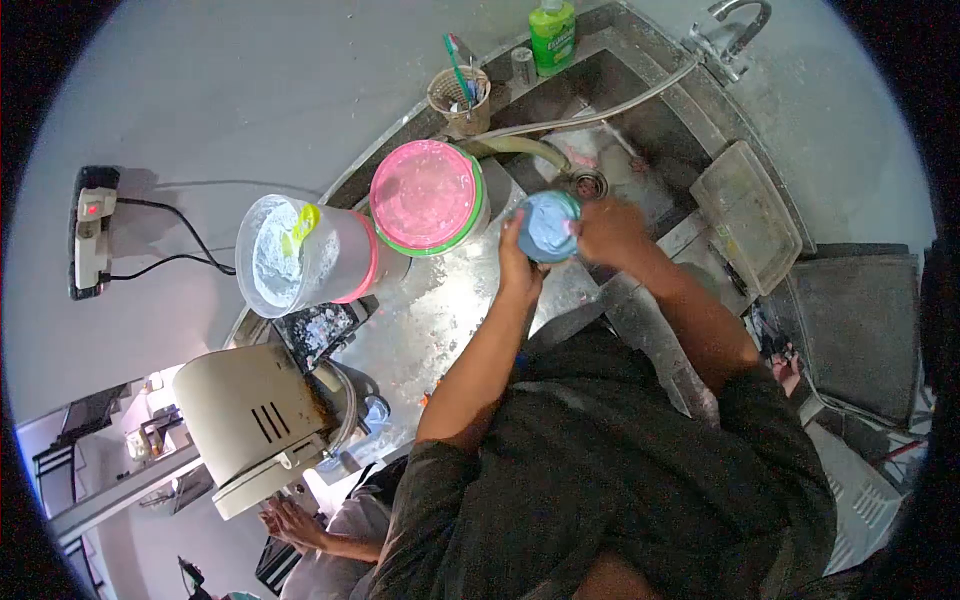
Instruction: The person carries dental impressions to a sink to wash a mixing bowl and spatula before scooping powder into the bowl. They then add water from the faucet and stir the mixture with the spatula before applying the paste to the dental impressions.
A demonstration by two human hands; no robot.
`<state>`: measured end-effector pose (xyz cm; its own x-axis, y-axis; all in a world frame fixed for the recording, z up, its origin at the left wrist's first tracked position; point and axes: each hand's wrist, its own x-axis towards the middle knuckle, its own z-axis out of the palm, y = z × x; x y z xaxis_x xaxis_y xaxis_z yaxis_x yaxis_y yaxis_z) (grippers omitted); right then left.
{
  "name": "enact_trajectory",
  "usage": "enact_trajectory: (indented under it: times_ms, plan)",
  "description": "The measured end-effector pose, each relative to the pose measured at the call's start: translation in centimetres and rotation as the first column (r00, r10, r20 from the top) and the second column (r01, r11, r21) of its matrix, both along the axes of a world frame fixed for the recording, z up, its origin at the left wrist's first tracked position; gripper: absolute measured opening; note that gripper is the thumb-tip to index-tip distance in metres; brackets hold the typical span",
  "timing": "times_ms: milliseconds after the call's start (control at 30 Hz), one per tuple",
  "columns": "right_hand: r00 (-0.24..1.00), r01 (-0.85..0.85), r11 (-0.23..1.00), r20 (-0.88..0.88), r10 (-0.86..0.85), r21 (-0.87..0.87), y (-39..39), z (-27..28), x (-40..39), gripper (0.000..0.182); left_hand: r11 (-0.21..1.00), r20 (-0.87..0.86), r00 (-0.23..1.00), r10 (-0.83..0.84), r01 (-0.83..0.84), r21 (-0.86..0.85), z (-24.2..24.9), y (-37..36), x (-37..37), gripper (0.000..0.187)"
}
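Over the counter, beside the sink, my left hand (518,262) is wrapped round a small round container (550,227) filled with a smooth light-blue substance. At the container's right rim is my right hand (608,234), closed and slightly blurred; a small pink bit shows at its fingertips, too small to identify. Left of my hands stands a tub with a pink lid (425,195) and green rim. Farther left, a clear bucket (275,258) holds pale-blue material and a yellow-green tool (299,229).
Behind are a metal sink (640,130) with a hose, a green bottle (552,38) and a basket (462,118) with brushes. A clear tray (750,215) lies right. At lower left, a co-worker's hand (292,524) is beside a beige machine (245,415).
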<state>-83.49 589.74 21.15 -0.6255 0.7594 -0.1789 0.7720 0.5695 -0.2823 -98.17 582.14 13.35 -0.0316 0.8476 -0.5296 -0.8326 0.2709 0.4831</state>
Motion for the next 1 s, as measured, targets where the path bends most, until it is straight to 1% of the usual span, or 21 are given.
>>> enact_trajectory:
  times_ms: [33,67,100,167,233,267,300,367,433,500,533,567,633,700,767,800,867,900,933,967,1000]
  plan:
    - [0.998,-0.032,0.997,0.047,0.029,0.067,-1.0,-0.3,-0.2,0.036,1.000,0.001,1.000,-0.005,0.005,-0.001,0.0,-0.1,0.4,0.041]
    - [0.996,-0.081,0.996,-0.038,0.080,-0.038,-2.0,1.3,-0.5,0.036,0.999,-0.140,0.990,0.016,-0.020,-0.026,0.3,-0.2,0.9,0.043]
    - [0.996,-0.083,0.996,-0.036,0.082,-0.036,-1.3,1.2,-0.4,0.036,0.998,-0.278,0.960,0.040,-0.055,-0.044,0.5,-0.3,1.5,0.045]
    - [0.997,-0.021,0.998,-0.082,0.016,-0.061,0.6,1.1,-0.3,0.035,0.999,-0.271,0.962,0.029,-0.032,-0.008,0.1,-0.8,1.5,0.045]
    - [0.999,0.009,0.995,-0.033,-0.013,-0.103,0.2,1.3,-0.1,0.034,0.996,-0.082,0.997,-0.005,-0.002,-0.086,-0.2,-0.9,-0.3,0.042]
    - [0.996,-0.079,0.995,-0.054,0.076,-0.061,-1.3,0.7,-0.3,0.037,0.999,-0.008,1.000,0.022,-0.022,-0.045,-0.2,-0.7,-0.8,0.041]
    - [0.985,-0.162,0.987,-0.069,0.161,-0.018,-2.2,0.3,-0.3,0.040,0.999,-0.007,1.000,0.018,-0.018,-0.050,-0.3,-0.9,-0.4,0.041]
    - [0.989,-0.139,0.989,-0.049,0.137,-0.046,-1.0,0.4,-0.3,0.038,0.995,-0.334,0.941,-0.052,0.018,-0.102,0.1,-1.6,1.1,0.051]
    - [0.992,-0.125,0.991,-0.035,0.123,-0.058,-0.1,0.3,-0.3,0.037,0.999,-0.231,0.973,-0.001,-0.010,-0.048,1.1,-1.6,1.4,0.052]
    - [0.957,-0.287,0.942,0.003,0.291,0.174,-0.8,-0.4,0.3,0.026,0.996,0.001,0.998,0.055,-0.055,-0.064,1.8,-1.1,0.0,0.046]
    - [0.967,-0.227,0.972,-0.102,0.232,0.060,-2.0,-0.4,0.1,0.027,0.998,-0.088,0.994,0.058,-0.061,-0.035,-0.8,-0.8,-0.7,0.048]
    - [0.968,-0.226,0.973,-0.100,0.230,0.053,-2.1,0.1,-0.1,0.027,0.997,-0.084,0.995,0.056,-0.060,-0.041,-0.5,-1.3,-0.2,0.048]
    - [0.985,-0.118,0.993,-0.126,0.119,0.016,-1.0,0.8,-0.5,0.026,0.995,-0.279,0.958,-0.066,0.045,-0.084,0.2,-1.9,0.8,0.051]
    - [0.993,-0.069,0.994,-0.089,0.077,0.088,-0.1,0.4,-0.2,0.026,0.997,-0.237,0.969,-0.063,0.049,-0.063,0.4,-1.6,-0.1,0.049]
    - [0.943,-0.329,0.944,-0.053,0.330,0.024,-1.3,-0.1,0.1,0.027,1.000,-0.074,0.997,-0.001,0.000,-0.026,0.1,-1.2,-1.4,0.049]
    - [0.944,-0.324,0.946,-0.054,0.325,0.017,-1.2,-0.3,0.2,0.027,0.999,-0.073,0.997,-0.007,0.004,-0.034,-0.3,-1.4,-1.2,0.049]
    - [0.812,-0.507,0.822,-0.177,0.557,0.259,0.5,-0.4,0.2,0.027,0.993,-0.190,0.976,-0.105,0.094,-0.067,-1.1,-1.5,-0.4,0.051]
    - [0.812,-0.507,0.821,-0.174,0.557,0.262,1.6,-0.2,0.3,0.027,0.988,-0.249,0.957,-0.150,0.134,-0.082,0.3,-1.2,-0.2,0.053]
    - [0.908,-0.350,0.919,-0.177,0.380,0.182,2.8,0.1,0.6,0.024,0.988,-0.144,0.982,-0.120,0.103,-0.116,1.8,-1.3,-0.5,0.049]
    - [0.968,-0.176,0.979,-0.165,0.191,0.100,3.4,0.3,0.7,0.022,0.989,-0.145,0.983,-0.116,0.100,-0.112,2.8,-1.0,-1.1,0.049]
    - [0.967,-0.180,0.978,-0.166,0.195,0.102,2.3,-0.6,0.5,0.022,0.997,-0.181,0.982,-0.063,0.052,-0.064,3.4,-0.7,-1.6,0.049]
